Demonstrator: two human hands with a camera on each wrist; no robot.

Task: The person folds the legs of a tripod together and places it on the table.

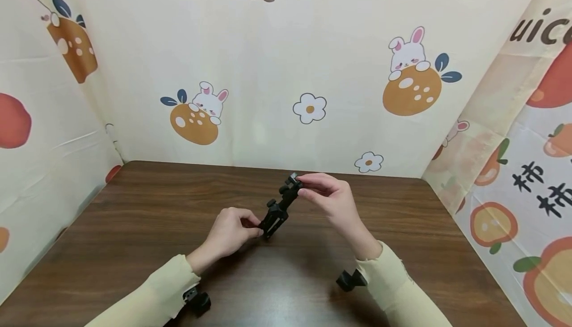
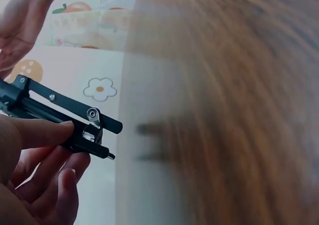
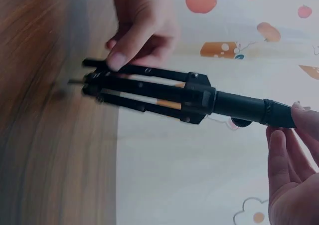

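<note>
A small black tripod [image 1: 276, 210] is held aslant above the table, its legs folded together. My left hand [image 1: 230, 231] pinches the leg end, which is lower and nearer me. In the left wrist view, the thumb and fingers grip one leg beside a silver hinge [image 2: 92, 116], while another leg [image 2: 70, 103] stands slightly apart. Up at the head end, my right hand [image 1: 329, 197] holds the tripod between thumb and fingers. The right wrist view shows the smooth centre column [image 3: 239, 107] running from the folded legs to the right fingertips.
Underneath lies a dark brown wooden table [image 1: 147, 203]. A cream curtain [image 1: 268, 58] printed with rabbits, fruit and flowers hangs behind its far edge, with more printed cloth [image 1: 500, 168] on the right side. Small black devices [image 1: 350, 281] are strapped at both wrists.
</note>
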